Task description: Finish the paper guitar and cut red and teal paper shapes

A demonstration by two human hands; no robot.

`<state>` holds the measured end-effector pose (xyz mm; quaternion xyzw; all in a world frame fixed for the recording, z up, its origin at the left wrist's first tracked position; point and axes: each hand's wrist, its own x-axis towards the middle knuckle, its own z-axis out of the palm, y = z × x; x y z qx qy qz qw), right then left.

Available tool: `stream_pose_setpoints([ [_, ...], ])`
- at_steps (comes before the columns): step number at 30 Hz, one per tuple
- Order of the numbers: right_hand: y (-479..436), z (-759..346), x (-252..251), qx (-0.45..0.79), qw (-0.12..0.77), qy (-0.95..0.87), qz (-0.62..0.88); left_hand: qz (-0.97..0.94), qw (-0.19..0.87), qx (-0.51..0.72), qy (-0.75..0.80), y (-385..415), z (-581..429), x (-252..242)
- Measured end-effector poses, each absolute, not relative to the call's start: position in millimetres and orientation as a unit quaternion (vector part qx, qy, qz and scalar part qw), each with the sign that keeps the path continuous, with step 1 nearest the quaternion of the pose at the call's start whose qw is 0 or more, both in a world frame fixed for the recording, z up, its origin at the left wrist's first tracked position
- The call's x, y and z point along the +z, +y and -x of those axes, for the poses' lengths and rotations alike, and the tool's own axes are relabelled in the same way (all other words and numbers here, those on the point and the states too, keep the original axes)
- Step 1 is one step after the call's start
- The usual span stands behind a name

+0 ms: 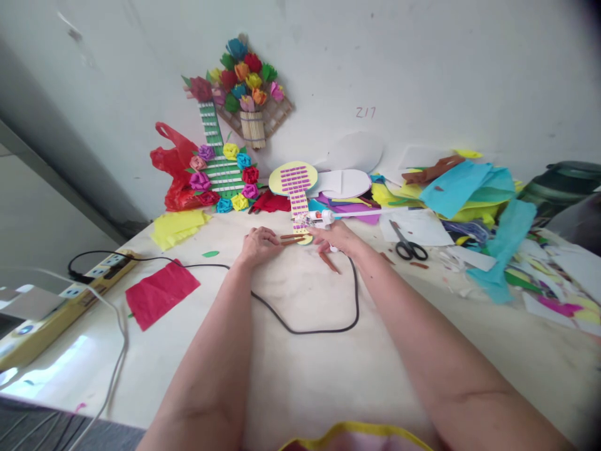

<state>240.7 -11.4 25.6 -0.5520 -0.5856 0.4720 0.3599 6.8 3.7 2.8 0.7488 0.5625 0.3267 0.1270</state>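
My left hand [257,243] rests on the table with its fingers curled, pinching the end of thin brown strips [292,238]. My right hand [337,237] is closed round a glue gun [320,218] whose nozzle points left at the strips. A yellow paper shape with purple bars [295,181] lies just beyond both hands, its lower end beside the strips. Another brown strip [328,262] lies under my right wrist. The gun's black cord [323,326] loops across the table between my arms.
Scissors [407,245] lie right of my right hand. Heaped coloured paper [474,194] fills the right side. A red sheet [160,292] and a power strip [75,289] are at the left. Paper-flower crafts [225,169] lean on the wall beside a red bag [174,169].
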Motion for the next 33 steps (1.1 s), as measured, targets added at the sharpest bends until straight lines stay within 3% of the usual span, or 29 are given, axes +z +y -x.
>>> stream_pose_setpoints([
  [21,-19,-234,34,0.445,0.425,-0.605,0.506,-0.742,0.115,0.339,0.567,6,-6,2],
  [33,-18,-223,25,0.458,0.411,-0.632,0.472,-0.742,0.109,0.346,0.564,7,-6,-1],
])
